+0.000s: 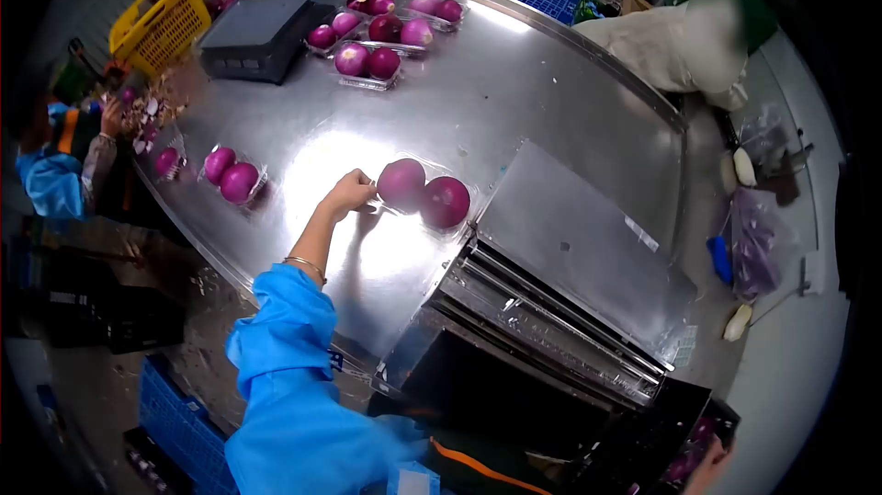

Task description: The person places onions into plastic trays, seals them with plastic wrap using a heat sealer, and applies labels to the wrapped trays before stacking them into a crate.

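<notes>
My left hand (pixel 351 193) pinches the near edge of a clear plastic tray (pixel 399 211) on the steel table. Two red onions (pixel 401 184) sit side by side in that tray, left of the wrapping machine (pixel 579 242). At the lower right edge of the view, my right hand (pixel 709 467) is beside a black crate (pixel 675 421) with red onions in it. Its fingers are partly cut off and blurred.
Several clear trays of red onions (pixel 384 29) stand at the back beside a dark scale (pixel 253 35). Another two-onion tray (pixel 239 182) lies near the left edge. Co-workers stand at left (pixel 64 164) and back right (pixel 661 45). A yellow basket (pixel 161 26) is back left.
</notes>
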A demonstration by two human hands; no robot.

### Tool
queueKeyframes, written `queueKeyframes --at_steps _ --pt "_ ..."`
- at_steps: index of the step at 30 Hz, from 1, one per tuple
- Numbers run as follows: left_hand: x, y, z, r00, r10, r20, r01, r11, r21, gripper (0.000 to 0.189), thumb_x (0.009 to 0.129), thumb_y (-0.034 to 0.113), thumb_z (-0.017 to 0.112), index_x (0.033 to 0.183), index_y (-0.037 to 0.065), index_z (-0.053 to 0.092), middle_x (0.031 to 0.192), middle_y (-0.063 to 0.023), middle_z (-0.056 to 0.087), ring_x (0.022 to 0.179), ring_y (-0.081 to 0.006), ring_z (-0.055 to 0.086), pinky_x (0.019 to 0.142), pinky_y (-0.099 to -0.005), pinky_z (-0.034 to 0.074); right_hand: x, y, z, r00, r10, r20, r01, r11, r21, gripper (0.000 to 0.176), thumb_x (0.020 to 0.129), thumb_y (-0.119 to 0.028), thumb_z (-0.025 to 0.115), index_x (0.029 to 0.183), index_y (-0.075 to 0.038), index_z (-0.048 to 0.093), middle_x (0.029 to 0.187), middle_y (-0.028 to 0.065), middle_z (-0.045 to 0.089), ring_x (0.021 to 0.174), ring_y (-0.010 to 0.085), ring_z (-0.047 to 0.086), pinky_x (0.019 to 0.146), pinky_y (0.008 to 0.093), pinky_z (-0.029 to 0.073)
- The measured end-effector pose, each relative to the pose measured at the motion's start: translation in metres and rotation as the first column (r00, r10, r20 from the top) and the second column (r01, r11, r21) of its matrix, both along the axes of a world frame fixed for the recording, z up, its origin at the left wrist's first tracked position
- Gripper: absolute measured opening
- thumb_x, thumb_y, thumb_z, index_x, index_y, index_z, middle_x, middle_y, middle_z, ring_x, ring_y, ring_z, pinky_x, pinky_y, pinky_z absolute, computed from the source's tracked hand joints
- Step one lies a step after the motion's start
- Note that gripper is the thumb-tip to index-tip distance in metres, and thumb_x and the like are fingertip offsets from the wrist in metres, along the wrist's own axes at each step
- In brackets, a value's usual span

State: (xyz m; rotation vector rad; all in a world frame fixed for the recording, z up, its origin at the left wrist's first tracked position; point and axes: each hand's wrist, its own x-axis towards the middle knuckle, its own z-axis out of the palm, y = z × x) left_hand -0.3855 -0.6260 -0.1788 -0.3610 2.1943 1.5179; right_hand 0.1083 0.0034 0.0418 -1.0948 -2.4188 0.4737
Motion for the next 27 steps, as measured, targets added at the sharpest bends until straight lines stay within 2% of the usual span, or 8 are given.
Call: queueKeyframes --at_steps 7,11,15,19,21,23,25,27 --pt "0.02 -0.001 -0.034 0.917 0.21 0.34 -0.379 0.726 0.573 0.016 0.071 -0.004 0.051 0.084 -0.001 0.043 0.074 -0.0087 0.047 0.067 -0.0204 0.057 0.065 -0.0407 0.059 -0.143 -0.136 0.011 0.944 0.33 0.018 -0.323 0.933 -0.158 0.044 0.09 -0.009 0.049 0.131 -0.004 0.034 0.094 0.0066 0.058 0.087 0.0116 0.053 0.08 0.0218 0.04" --pt "0.036 -0.004 -0.049 0.865 0.273 0.422 -0.501 0.516 0.695 0.013 0.069 -0.008 0.047 0.079 -0.001 0.041 0.077 -0.0107 0.045 0.068 -0.0231 0.058 0.066 -0.0418 0.059 -0.202 -0.192 0.016 0.828 0.536 0.163 -0.523 0.844 -0.117 0.046 0.084 -0.005 0.053 0.128 -0.002 0.038 0.092 0.0098 0.06 0.086 0.0148 0.055 0.081 0.0267 0.041" --pt "0.071 -0.029 0.006 0.761 0.469 0.448 -0.628 0.363 0.688 0.014 0.069 -0.009 0.047 0.078 -0.001 0.039 0.084 -0.0151 0.046 0.075 -0.0299 0.06 0.067 -0.0432 0.059 -0.236 -0.222 0.024 0.737 0.656 0.167 -0.634 0.755 -0.166 0.045 0.081 -0.002 0.053 0.125 -0.001 0.041 0.092 0.0106 0.061 0.087 0.0168 0.056 0.082 0.028 0.041" --pt "0.075 -0.051 0.07 0.893 0.406 0.196 -0.415 0.571 0.708 0.013 0.071 -0.001 0.052 0.066 0.008 0.043 0.078 -0.0055 0.05 0.079 -0.0189 0.058 0.075 -0.0426 0.056 -0.278 -0.252 0.012 0.681 0.73 -0.064 -0.679 0.596 -0.429 0.042 0.081 -0.002 0.053 0.121 0.0 0.044 0.096 0.0115 0.061 0.091 0.0162 0.056 0.082 0.0289 0.042" --pt "0.069 -0.034 0.123 0.937 0.342 0.071 -0.285 0.633 0.72 0.012 0.072 0.0 0.052 0.069 0.009 0.043 0.074 -0.0042 0.05 0.078 -0.0187 0.058 0.079 -0.0459 0.053 -0.31 -0.271 -0.009 0.526 0.783 -0.331 -0.823 0.371 -0.43 0.04 0.084 -0.006 0.052 0.122 0.002 0.042 0.11 0.0147 0.056 0.101 0.0194 0.055 0.088 0.0303 0.042" --pt "0.062 -0.002 0.155 0.969 0.246 -0.012 -0.163 0.673 0.721 0.02 0.073 0.0 0.054 0.089 0.005 0.043 0.083 -0.0066 0.051 0.08 -0.0194 0.058 0.08 -0.0466 0.052 -0.349 -0.302 -0.012 0.713 0.51 -0.482 -0.63 0.163 -0.759 0.045 0.091 -0.025 0.046 0.126 0.003 0.038 0.122 0.0167 0.048 0.114 0.0229 0.046 0.092 0.0364 0.042" --pt "0.066 0.061 0.194 0.983 0.177 -0.047 -0.09 0.692 0.717 0.034 0.073 -0.004 0.052 0.103 0.0 0.038 0.086 -0.0087 0.047 0.078 -0.0172 0.058 0.079 -0.0443 0.055 -0.375 -0.297 -0.028 0.855 0.123 -0.504 -0.467 -0.238 -0.851 0.053 0.092 -0.036 0.042 0.125 0.004 0.037 0.124 0.0166 0.046 0.115 0.0232 0.044 0.09 0.0403 0.042" --pt "0.064 0.12 0.193 0.997 0.025 -0.068 0.028 0.737 0.675 0.052 0.074 -0.005 0.051 0.119 -0.003 0.024 0.104 -0.0149 0.044 0.089 -0.0244 0.058 0.076 -0.041 0.056 -0.363 -0.259 -0.042 0.839 0.053 -0.541 -0.517 -0.232 -0.824 0.056 0.091 -0.041 0.041 0.124 0.005 0.039 0.123 0.0165 0.046 0.111 0.0236 0.045 0.087 0.041 0.042"
